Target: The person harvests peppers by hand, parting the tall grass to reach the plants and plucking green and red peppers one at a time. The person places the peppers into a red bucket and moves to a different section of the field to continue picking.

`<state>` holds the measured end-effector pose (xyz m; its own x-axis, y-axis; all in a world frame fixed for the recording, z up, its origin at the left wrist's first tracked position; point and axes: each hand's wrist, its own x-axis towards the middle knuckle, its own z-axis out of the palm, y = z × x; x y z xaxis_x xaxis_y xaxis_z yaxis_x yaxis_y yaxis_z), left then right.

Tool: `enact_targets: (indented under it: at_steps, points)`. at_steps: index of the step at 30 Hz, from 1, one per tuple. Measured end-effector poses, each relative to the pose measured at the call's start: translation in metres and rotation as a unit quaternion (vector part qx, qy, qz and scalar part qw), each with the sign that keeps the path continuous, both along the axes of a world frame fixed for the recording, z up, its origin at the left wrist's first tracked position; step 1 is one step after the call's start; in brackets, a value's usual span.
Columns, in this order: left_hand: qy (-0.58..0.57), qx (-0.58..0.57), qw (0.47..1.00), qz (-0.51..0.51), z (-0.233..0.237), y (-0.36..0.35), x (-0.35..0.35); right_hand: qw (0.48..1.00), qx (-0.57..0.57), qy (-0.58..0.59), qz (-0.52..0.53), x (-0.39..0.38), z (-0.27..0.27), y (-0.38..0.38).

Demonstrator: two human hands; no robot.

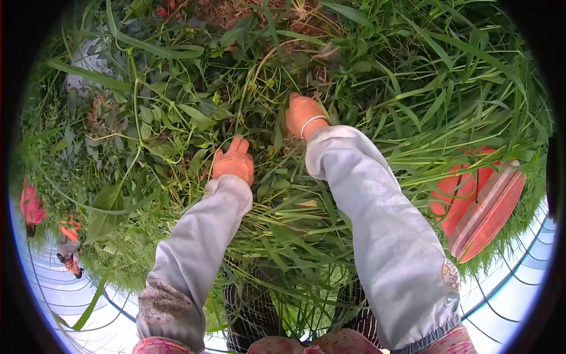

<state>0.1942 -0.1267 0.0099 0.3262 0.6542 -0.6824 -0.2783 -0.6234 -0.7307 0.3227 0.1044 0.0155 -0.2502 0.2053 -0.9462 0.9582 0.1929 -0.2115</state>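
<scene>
My left hand (234, 163) reaches down into leafy green plants (197, 118), its fingers bent and close together. A thin green stem (242, 109) runs down to its fingertips, but the foliage hides what they grip. Farther forward and to the right, my right hand (303, 115) is curled closed among stems and long grass (407, 127). Whatever lies inside that fist is out of sight. A white bangle (311, 124) circles the right wrist. Pale grey sleeves cover both forearms.
A red, rounded object with a pale band (486, 206) lies in the grass at right. Whitish material (88, 65) shows through plants at upper left. Dry brown ground (227, 13) appears at the top. A pink item (32, 203) and curved frame ribs (525, 259) stand toward the edges.
</scene>
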Motion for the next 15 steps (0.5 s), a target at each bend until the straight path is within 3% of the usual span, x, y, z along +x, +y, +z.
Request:
enact_targets:
  at_steps: [3,6,8,12,15]
  points:
    - [0.021,0.012,1.000,0.003,-0.008,-0.008,0.007,0.999,0.011,-0.028,-0.034,-0.005,-0.018,-0.013]
    - [-0.128,0.011,0.986,0.104,0.001,-0.004,0.001,0.989,0.081,0.012,-0.120,-0.006,-0.015,-0.024]
    - [-0.255,-0.011,0.941,0.221,0.008,-0.002,0.000,0.985,0.107,0.021,-0.131,-0.008,-0.018,-0.029]
    - [-0.382,-0.114,0.800,0.448,0.021,0.004,0.006,0.991,0.107,0.029,-0.080,-0.003,-0.025,-0.033]
    - [-0.467,-0.187,0.632,0.590,0.040,0.022,0.016,0.994,0.077,0.058,-0.059,0.009,-0.016,-0.031]
